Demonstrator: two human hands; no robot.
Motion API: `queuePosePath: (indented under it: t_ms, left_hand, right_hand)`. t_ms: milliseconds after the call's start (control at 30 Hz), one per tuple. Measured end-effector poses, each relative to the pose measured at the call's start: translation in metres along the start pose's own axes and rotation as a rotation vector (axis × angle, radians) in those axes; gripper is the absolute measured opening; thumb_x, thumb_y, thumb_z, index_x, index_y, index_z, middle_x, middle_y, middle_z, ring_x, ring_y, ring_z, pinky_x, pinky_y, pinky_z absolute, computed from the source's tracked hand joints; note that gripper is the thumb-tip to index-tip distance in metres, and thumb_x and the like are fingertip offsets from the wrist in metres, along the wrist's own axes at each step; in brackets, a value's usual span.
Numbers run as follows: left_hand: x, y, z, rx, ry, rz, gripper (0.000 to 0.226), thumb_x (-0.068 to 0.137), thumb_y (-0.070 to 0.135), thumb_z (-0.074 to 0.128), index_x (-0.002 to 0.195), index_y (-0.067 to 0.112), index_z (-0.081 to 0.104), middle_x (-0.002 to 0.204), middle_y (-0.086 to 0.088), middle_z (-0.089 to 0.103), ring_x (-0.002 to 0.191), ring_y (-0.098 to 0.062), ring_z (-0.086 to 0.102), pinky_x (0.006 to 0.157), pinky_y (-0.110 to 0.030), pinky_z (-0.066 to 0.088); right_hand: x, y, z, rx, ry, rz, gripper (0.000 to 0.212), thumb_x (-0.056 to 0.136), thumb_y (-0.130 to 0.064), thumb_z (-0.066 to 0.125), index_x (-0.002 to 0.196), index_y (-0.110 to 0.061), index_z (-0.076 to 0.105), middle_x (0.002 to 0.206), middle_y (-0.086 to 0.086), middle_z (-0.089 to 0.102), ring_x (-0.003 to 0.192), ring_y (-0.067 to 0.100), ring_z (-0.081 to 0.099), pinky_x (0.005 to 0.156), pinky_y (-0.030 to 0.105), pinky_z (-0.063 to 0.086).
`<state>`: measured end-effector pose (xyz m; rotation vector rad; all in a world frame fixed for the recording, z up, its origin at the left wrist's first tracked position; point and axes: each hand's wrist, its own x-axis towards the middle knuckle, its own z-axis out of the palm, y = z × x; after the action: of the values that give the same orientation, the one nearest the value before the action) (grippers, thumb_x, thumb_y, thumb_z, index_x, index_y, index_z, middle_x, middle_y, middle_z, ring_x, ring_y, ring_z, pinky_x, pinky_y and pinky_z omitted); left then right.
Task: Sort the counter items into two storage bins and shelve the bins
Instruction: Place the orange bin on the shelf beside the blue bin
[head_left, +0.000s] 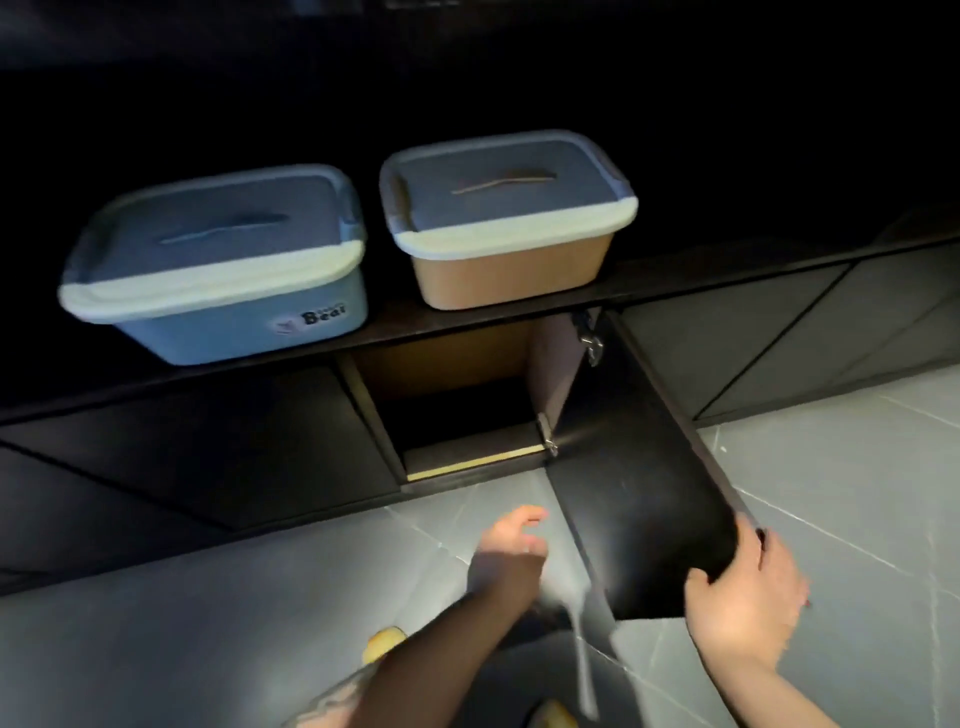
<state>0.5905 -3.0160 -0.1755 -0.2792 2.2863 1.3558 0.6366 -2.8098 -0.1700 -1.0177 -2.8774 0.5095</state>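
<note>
Head view: the right hand (743, 597) grips the free edge of the open cabinet door (644, 493). The left hand (511, 551) hangs slack, holding nothing, left of the door. Both lidded bins, blue bin (223, 280) and tan bin (509, 234), sit on the counter (675, 283) above the door. Shelving appears to be underway; next, lift one bin down into the cabinet opening (452, 410).

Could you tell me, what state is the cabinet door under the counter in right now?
Open: the cabinet door stands swung out, the right hand gripping its edge.

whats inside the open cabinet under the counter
Inside the cabinet only its tan back and side walls show, nothing stored. The floor is in shadow, and the left part is hidden behind the frame.
</note>
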Motion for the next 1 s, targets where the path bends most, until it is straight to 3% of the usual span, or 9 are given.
queuePosePath:
  t_ms: [67,200,233,300,400,633,833,933,1000]
  left_hand:
    - [0.013,-0.008,-0.055,-0.003,0.199,-0.001,0.038,0.08,0.016,0.046,0.114,0.023,0.063,0.116,-0.001,0.064,0.102,-0.019,0.061,0.094,-0.024,0.043]
    - [0.033,-0.02,-0.157,0.013,0.452,0.021,0.039,0.088,0.006,0.054,0.124,0.02,0.056,0.126,0.004,0.056,0.103,-0.009,0.053,0.096,-0.02,0.036]
    - [0.039,-0.024,-0.177,0.019,0.48,0.034,0.041,0.088,0.006,0.054,0.126,0.019,0.054,0.13,0.003,0.054,0.111,-0.011,0.052,0.101,-0.024,0.037]
    - [0.05,-0.029,-0.205,0.065,0.493,0.071,0.045,0.088,0.006,0.054,0.131,0.018,0.052,0.14,0.001,0.048,0.127,-0.014,0.045,0.11,-0.03,0.033]
    - [0.068,-0.032,-0.228,0.174,0.477,0.078,0.05,0.089,0.01,0.053,0.138,0.02,0.046,0.147,0.003,0.039,0.136,-0.015,0.034,0.114,-0.029,0.027]
    - [0.106,-0.024,-0.233,0.223,0.454,-0.014,0.062,0.09,0.012,0.052,0.147,0.022,0.029,0.157,0.003,0.02,0.145,-0.012,0.013,0.117,-0.025,0.013]
    - [0.125,-0.013,-0.222,0.033,0.603,-0.181,0.059,0.089,0.013,0.051,0.145,0.022,0.034,0.157,0.005,0.02,0.145,-0.01,0.009,0.118,-0.026,0.01]
    - [0.125,-0.014,-0.213,0.066,0.663,-0.165,0.058,0.09,0.014,0.052,0.145,0.022,0.033,0.157,0.002,0.02,0.146,-0.013,0.01,0.118,-0.025,0.011]
    - [0.12,-0.016,-0.204,0.087,0.7,-0.139,0.056,0.091,0.018,0.053,0.144,0.022,0.035,0.156,-0.001,0.022,0.146,-0.017,0.012,0.116,-0.025,0.012]
  right_hand:
    - [-0.012,-0.047,0.015,-0.121,-0.096,-0.203,0.086,0.061,-0.01,0.078,0.14,-0.012,0.043,0.146,0.017,0.04,0.137,0.032,0.032,0.112,0.049,0.013]
    - [-0.037,-0.17,0.055,0.024,-0.443,-0.503,0.065,0.081,-0.018,0.062,0.141,-0.028,0.039,0.153,-0.003,0.031,0.144,0.011,0.018,0.115,0.032,-0.012]
    - [-0.039,-0.2,0.063,0.109,-0.509,-0.501,0.06,0.082,-0.014,0.06,0.138,-0.027,0.043,0.15,-0.004,0.036,0.142,0.01,0.023,0.116,0.031,-0.009]
    - [-0.041,-0.25,0.074,0.266,-0.624,-0.481,0.05,0.084,-0.012,0.06,0.132,-0.024,0.052,0.142,-0.004,0.048,0.134,0.013,0.038,0.118,0.031,0.012]
    - [-0.037,-0.302,0.081,0.435,-0.783,-0.396,0.043,0.088,-0.015,0.061,0.13,-0.019,0.055,0.135,0.0,0.055,0.123,0.015,0.05,0.102,0.023,0.033]
    - [0.005,-0.372,0.105,0.582,-1.012,-0.172,0.059,0.092,-0.015,0.06,0.146,-0.013,0.034,0.151,0.007,0.036,0.139,0.022,0.035,0.112,0.033,0.028]
    - [0.024,-0.407,0.129,0.615,-1.096,0.072,0.045,0.096,-0.022,0.054,0.139,-0.011,0.043,0.135,0.016,0.053,0.12,0.034,0.052,0.102,0.044,0.042]
    - [0.022,-0.397,0.13,0.675,-1.08,-0.039,0.038,0.099,-0.021,0.049,0.134,-0.01,0.048,0.135,0.011,0.053,0.122,0.028,0.05,0.1,0.036,0.039]
    - [0.023,-0.38,0.126,0.642,-1.059,-0.203,0.027,0.099,-0.027,0.047,0.121,-0.015,0.057,0.115,0.004,0.06,0.107,0.021,0.055,0.087,0.029,0.04]
